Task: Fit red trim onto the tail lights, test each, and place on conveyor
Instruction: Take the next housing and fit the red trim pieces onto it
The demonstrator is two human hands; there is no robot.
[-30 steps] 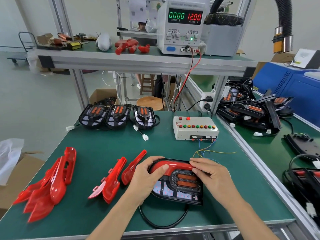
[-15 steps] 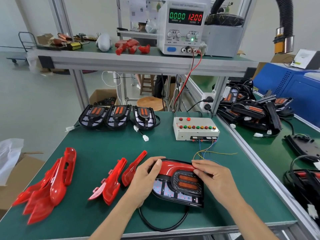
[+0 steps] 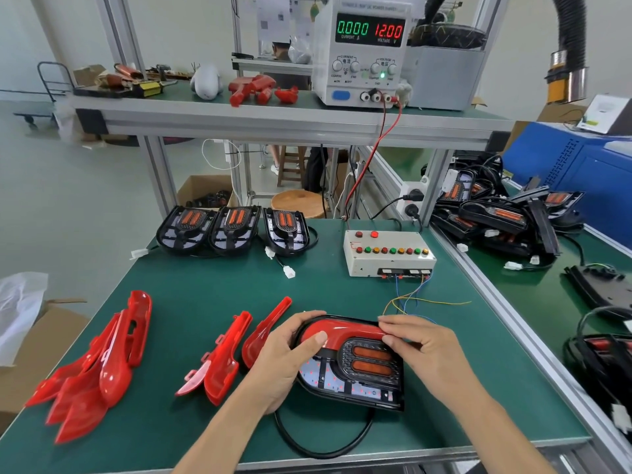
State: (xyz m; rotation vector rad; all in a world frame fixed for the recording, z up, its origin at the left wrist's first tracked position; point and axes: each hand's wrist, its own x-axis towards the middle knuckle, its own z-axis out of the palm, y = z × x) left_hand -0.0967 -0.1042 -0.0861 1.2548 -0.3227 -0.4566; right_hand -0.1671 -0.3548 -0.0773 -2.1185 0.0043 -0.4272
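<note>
Near the workbench's (image 3: 212, 285) front edge, a tail light (image 3: 355, 367) lies between both hands. The left hand (image 3: 290, 357) grips its left end, thumb on the red trim (image 3: 345, 331); the right hand's (image 3: 424, 350) fingertips pinch the trim's right end, which runs left-right along the far edge.

Tail light (image 3: 355, 367) lies flat at the desk's front centre, black housing, two orange lenses, cable looping off its near edge. Red trim (image 3: 342, 331) sits along its far edge, curving down the left side. Two loose trims (image 3: 219, 364) lie just left of it, a third (image 3: 265, 331) beside them. Trim pile (image 3: 99, 364) at the desk's left edge. Three untrimmed tail lights (image 3: 232, 225) stand in a row at the back, tilted, connectors trailing.
</note>
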